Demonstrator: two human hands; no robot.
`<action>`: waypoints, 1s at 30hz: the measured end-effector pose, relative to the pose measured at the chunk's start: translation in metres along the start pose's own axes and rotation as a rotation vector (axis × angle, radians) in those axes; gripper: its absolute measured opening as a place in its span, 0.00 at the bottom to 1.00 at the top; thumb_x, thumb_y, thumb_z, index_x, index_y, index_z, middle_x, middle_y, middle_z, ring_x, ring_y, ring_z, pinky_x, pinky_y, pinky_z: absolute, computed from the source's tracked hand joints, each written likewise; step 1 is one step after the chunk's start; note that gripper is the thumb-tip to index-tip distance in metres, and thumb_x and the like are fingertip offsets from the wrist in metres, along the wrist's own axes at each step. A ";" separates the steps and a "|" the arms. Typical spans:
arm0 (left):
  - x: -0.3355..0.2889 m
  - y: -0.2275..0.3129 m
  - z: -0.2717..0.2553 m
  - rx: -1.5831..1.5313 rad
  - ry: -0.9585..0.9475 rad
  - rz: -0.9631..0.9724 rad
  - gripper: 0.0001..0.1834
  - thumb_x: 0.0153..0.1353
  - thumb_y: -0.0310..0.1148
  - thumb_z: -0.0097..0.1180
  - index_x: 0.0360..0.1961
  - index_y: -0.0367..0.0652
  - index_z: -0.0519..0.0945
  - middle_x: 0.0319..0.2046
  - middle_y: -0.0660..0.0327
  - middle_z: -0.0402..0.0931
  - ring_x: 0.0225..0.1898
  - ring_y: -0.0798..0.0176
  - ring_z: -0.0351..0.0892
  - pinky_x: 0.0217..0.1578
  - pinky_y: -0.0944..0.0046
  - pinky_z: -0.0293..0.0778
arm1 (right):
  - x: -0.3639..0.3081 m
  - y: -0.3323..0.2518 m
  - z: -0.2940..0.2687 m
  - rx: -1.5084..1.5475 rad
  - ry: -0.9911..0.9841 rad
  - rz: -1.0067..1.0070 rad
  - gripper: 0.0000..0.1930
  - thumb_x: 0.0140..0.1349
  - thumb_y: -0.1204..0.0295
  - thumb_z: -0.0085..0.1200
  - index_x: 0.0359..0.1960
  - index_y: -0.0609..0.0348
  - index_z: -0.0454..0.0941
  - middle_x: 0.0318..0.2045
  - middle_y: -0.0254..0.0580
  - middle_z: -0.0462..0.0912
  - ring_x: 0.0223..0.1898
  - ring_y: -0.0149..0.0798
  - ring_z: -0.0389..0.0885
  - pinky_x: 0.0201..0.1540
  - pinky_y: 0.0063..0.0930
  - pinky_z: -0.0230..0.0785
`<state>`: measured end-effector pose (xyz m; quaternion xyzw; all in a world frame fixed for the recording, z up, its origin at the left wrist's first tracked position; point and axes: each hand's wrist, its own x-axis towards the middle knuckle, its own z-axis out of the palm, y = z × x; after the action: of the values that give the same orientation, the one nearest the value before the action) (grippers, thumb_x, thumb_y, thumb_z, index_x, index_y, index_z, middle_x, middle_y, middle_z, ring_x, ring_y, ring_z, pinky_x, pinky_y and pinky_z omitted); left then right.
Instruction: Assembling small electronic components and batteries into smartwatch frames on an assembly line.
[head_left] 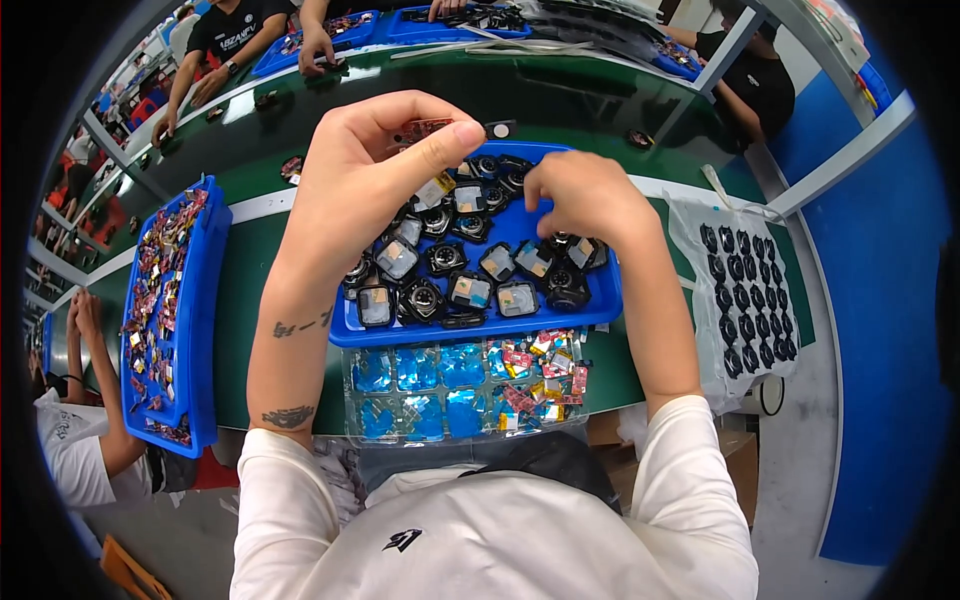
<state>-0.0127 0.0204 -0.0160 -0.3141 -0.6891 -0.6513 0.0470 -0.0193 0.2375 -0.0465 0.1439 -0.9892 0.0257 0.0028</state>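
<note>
My left hand [385, 165] is raised above the far left part of a blue tray [590, 312]. Its thumb and fingers pinch a small red circuit board [422, 130], which the hand partly covers. A white round spot shows beside the thumb tip, on a dark part. Over the tray's right side hangs my right hand [595, 195], its fingers bent and apart, with nothing visible between them. Several black watch-case parts [445, 258] lie loose in the tray, some with pale or blue film on their square faces. The nearest ones sit just below the right fingers.
A clear compartment tray [460, 368] with blue film pieces and red boards lies nearest me. To the left stands a blue bin [205, 330] of red boards. Black parts sit in rows on a white sheet [700, 300] at right. Co-workers sit across the green conveyor [560, 95].
</note>
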 end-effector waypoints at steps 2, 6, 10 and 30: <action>0.000 0.000 0.000 -0.003 0.002 -0.004 0.10 0.57 0.34 0.62 0.33 0.36 0.82 0.24 0.70 0.75 0.26 0.81 0.69 0.27 0.79 0.63 | 0.000 -0.002 0.001 0.069 -0.178 -0.017 0.13 0.35 0.71 0.68 0.26 0.56 0.81 0.31 0.39 0.82 0.39 0.41 0.79 0.38 0.33 0.72; -0.001 0.005 -0.001 0.004 -0.004 -0.060 0.08 0.57 0.31 0.60 0.32 0.36 0.80 0.27 0.67 0.76 0.31 0.77 0.71 0.34 0.76 0.67 | 0.014 -0.005 0.021 -0.071 -0.335 -0.030 0.11 0.33 0.71 0.68 0.21 0.54 0.80 0.27 0.35 0.80 0.38 0.40 0.78 0.37 0.33 0.71; -0.002 0.006 -0.002 0.000 -0.001 -0.056 0.08 0.57 0.31 0.60 0.32 0.36 0.80 0.27 0.67 0.76 0.31 0.77 0.71 0.34 0.76 0.67 | 0.013 -0.006 0.013 0.151 -0.275 -0.159 0.06 0.38 0.72 0.63 0.20 0.54 0.79 0.25 0.34 0.78 0.39 0.39 0.75 0.39 0.33 0.69; 0.000 0.001 0.002 0.036 0.097 0.123 0.09 0.56 0.31 0.61 0.31 0.35 0.82 0.32 0.64 0.78 0.29 0.78 0.72 0.29 0.78 0.68 | 0.015 0.011 -0.009 0.486 0.537 -0.005 0.10 0.49 0.76 0.57 0.33 0.67 0.80 0.22 0.42 0.82 0.27 0.31 0.83 0.32 0.25 0.75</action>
<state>-0.0120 0.0226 -0.0156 -0.3233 -0.6771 -0.6489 0.1260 -0.0372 0.2438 -0.0383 0.1307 -0.9180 0.2970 0.2281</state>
